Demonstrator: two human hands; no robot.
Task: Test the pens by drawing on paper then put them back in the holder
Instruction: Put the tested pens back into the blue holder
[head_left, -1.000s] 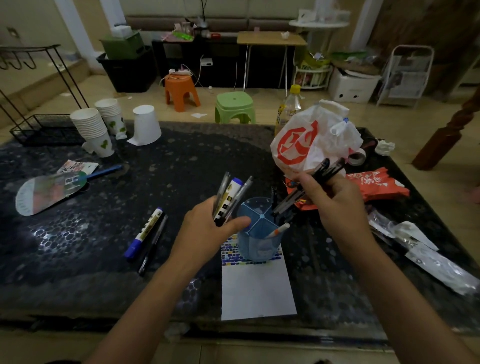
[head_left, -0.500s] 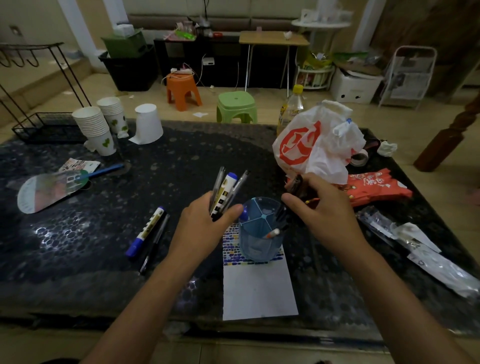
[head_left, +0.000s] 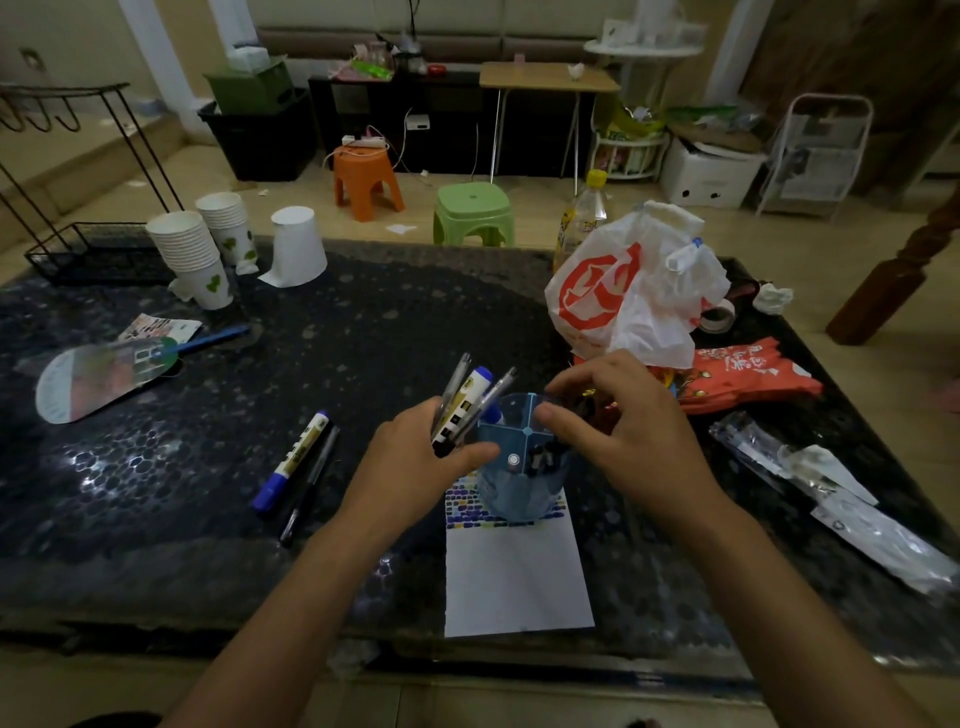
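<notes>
A blue see-through pen holder (head_left: 511, 491) with several compartments stands on the top end of a white paper sheet (head_left: 517, 577), which has a coloured pattern there. My left hand (head_left: 415, 465) grips a bundle of pens (head_left: 465, 400) just left of the holder, a blue-capped marker among them, tips pointing up. My right hand (head_left: 631, 431) hovers over the holder's right side, thumb and fingers curled round the tops of dark pens (head_left: 540, 457) that stand in a compartment. A blue marker (head_left: 293, 460) and a black pen (head_left: 311, 483) lie on the table to the left.
A white-and-red plastic bag (head_left: 623, 296) and a red packet (head_left: 748, 379) lie behind my right hand. Clear wrappers (head_left: 836, 499) lie at the right edge. Stacked paper cups (head_left: 195, 257) and a hand fan (head_left: 98, 382) are at the far left. A bottle (head_left: 582, 218) stands behind the bag.
My right hand has lowered its bundle of dark pens from above the holder down into its right compartment. My left hand has stayed put with its pens.
</notes>
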